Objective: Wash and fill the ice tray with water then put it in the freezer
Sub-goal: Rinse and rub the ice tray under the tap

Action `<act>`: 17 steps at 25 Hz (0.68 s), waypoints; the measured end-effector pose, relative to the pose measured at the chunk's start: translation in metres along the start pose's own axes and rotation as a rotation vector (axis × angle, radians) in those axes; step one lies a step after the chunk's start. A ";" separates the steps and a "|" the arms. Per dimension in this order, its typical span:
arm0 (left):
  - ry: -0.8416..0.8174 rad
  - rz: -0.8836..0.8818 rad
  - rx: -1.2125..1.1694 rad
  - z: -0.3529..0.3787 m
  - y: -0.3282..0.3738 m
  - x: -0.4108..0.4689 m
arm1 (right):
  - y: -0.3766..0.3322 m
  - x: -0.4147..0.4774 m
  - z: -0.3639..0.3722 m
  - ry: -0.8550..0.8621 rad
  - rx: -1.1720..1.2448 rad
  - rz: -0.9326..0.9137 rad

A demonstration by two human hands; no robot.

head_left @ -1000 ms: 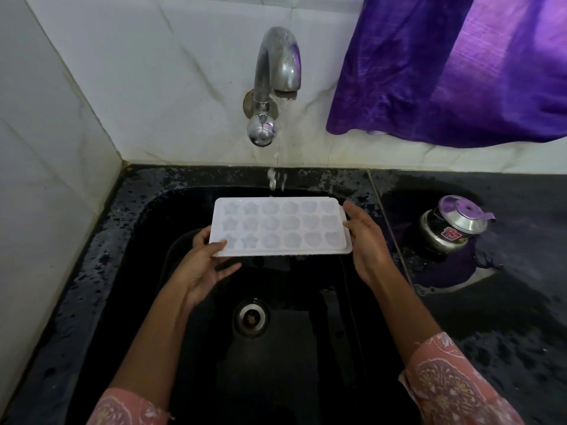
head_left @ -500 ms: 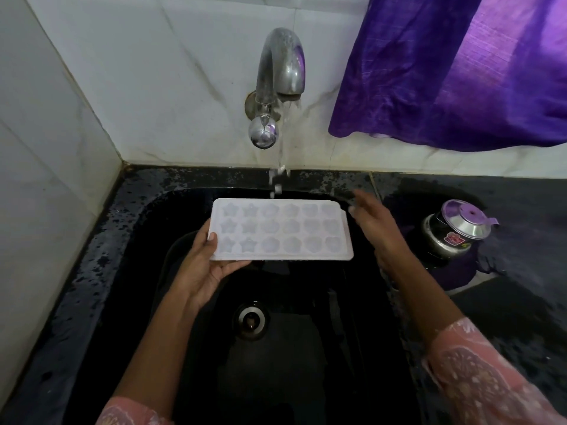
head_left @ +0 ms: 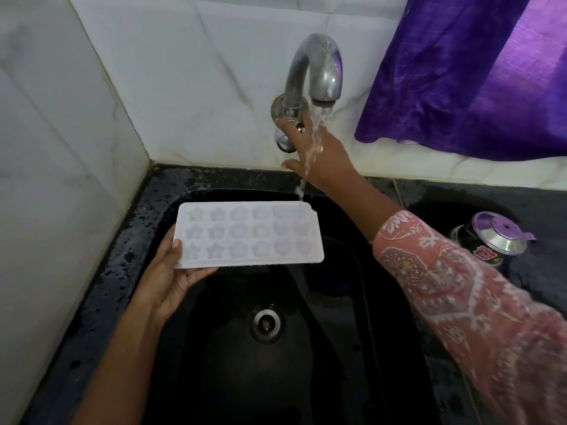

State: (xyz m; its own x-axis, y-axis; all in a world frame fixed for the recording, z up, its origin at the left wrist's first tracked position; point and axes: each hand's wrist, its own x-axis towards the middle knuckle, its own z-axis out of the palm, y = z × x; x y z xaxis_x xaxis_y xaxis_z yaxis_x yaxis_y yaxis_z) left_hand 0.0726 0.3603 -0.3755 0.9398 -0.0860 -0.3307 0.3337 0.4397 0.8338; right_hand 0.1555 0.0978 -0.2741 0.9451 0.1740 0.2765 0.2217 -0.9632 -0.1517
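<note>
White plastic ice tray [head_left: 248,234] is over the black sink [head_left: 306,378], roughly level, mould side up: stars, flowers, hearts in three rows. Left hand [head_left: 167,277] holds it by the left end, thumb on the top rim, fingers [head_left: 196,273] underneath. Right end is unsupported.

Right hand [head_left: 325,154] is up at the tap [head_left: 316,65], fingers curled round the knob [head_left: 282,142], thumb sticking out below.

Water stream [head_left: 310,154] runs in front of the right hand and lands on the tray's far right corner. Can't tell how full the cavities are.

Drain [head_left: 266,323] sits below the tray. Steel pot [head_left: 491,240] with lid stands on the wet black desk [head_left: 460,197] to the right, purple cloth [head_left: 475,72] hangs above it.
</note>
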 end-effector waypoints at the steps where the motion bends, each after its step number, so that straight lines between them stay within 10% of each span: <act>1: -0.001 -0.004 0.001 0.000 -0.001 0.000 | 0.001 0.005 -0.001 0.025 -0.040 -0.001; 12: 0.005 -0.021 0.011 0.005 -0.012 0.001 | 0.005 0.016 0.001 0.052 -0.225 -0.126; 17: -0.018 -0.017 0.010 0.005 -0.013 -0.002 | 0.012 -0.022 0.011 0.120 0.163 0.079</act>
State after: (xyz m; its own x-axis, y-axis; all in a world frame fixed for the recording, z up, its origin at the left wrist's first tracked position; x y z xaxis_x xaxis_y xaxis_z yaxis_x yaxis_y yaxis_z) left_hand 0.0667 0.3505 -0.3839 0.9351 -0.1099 -0.3370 0.3505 0.4290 0.8326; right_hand 0.1396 0.0850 -0.2922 0.9281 0.0647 0.3668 0.1935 -0.9252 -0.3263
